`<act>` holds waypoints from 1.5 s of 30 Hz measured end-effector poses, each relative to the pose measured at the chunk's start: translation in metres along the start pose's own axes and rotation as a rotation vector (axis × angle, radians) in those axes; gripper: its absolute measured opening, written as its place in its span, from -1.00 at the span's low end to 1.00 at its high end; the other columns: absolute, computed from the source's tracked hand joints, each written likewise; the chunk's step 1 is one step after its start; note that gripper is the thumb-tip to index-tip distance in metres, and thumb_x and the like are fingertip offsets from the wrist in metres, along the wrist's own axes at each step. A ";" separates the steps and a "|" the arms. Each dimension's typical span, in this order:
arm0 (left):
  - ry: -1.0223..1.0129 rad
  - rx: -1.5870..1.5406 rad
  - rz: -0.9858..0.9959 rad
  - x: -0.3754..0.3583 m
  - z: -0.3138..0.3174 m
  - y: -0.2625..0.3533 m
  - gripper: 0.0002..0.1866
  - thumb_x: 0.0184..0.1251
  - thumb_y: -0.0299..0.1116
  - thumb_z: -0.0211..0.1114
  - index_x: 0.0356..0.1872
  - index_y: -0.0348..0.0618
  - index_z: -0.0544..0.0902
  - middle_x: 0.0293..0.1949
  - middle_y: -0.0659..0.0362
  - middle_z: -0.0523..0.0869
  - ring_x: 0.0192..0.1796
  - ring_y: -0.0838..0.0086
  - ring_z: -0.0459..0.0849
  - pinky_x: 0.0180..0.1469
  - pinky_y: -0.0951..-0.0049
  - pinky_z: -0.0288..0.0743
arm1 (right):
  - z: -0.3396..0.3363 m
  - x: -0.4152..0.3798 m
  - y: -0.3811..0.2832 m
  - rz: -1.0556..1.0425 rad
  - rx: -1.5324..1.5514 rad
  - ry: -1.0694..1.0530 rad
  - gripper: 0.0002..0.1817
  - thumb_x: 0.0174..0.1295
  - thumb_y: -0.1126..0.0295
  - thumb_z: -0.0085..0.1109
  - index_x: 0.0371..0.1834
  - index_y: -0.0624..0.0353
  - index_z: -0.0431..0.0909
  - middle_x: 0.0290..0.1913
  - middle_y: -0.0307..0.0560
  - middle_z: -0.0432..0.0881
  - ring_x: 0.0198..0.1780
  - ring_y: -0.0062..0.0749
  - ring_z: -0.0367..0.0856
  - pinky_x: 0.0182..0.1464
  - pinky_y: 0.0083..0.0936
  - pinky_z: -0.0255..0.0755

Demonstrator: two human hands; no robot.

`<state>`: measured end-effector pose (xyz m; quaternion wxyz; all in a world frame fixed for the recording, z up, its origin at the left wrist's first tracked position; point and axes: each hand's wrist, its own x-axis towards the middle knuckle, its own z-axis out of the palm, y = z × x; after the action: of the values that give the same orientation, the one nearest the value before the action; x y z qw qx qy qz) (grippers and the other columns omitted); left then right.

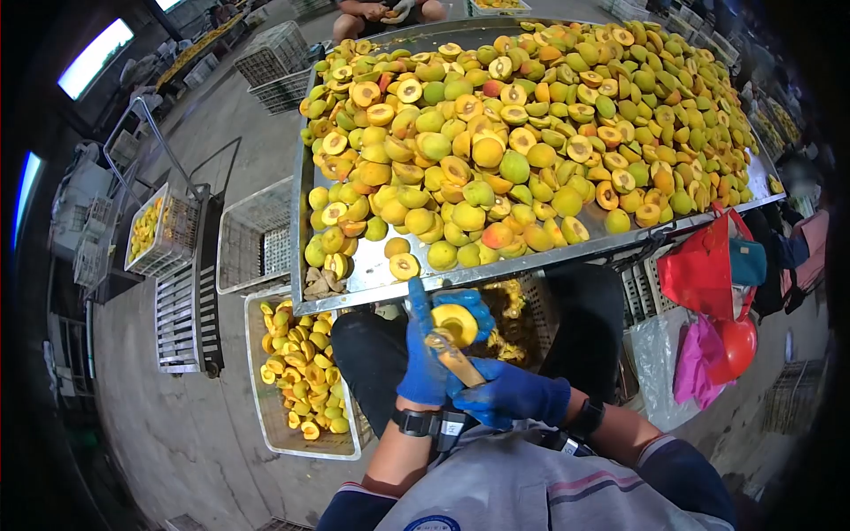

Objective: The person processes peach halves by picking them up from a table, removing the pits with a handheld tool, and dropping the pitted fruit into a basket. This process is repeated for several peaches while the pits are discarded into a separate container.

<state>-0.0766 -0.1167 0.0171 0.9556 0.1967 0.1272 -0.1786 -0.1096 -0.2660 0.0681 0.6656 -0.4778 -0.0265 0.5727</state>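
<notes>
My left hand (420, 354), in a blue glove, holds a yellow peach half (456, 322) with its hollowed cut face turned up. Its index finger points up toward the tray's edge. My right hand (518, 391), also gloved in blue, is closed on a short wooden-handled tool (460, 365). The tool's head lies against the near side of the peach half; its exact shape is hard to make out. Just beyond my hands, a metal tray table (372, 292) bears a large heap of halved peaches (496, 150), many showing stones.
At my left stands a white crate (266, 420) of peach halves, with another crate (232, 252) behind it. A container with yellowish scraps (503, 323) sits between my knees. Red bag (699, 270) and pink bag (699, 363) hang at right. Another person's hands (390, 12) show across the table.
</notes>
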 end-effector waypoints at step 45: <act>-0.122 0.071 0.001 0.007 -0.011 0.062 -0.37 0.35 0.07 0.18 0.28 -0.15 0.42 0.18 -0.08 0.52 0.14 0.07 0.58 0.00 0.03 0.64 | -0.036 -0.001 0.038 -0.256 0.356 0.355 -0.83 0.29 0.32 0.19 -0.16 0.04 0.43 -0.50 -0.32 0.44 -0.57 -0.62 0.40 -0.53 -0.61 0.33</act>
<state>-0.0477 -0.0607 0.0254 0.9540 0.2195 0.0622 -0.1943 -0.1167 -0.2931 0.0237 0.8002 -0.4391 0.1314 0.3869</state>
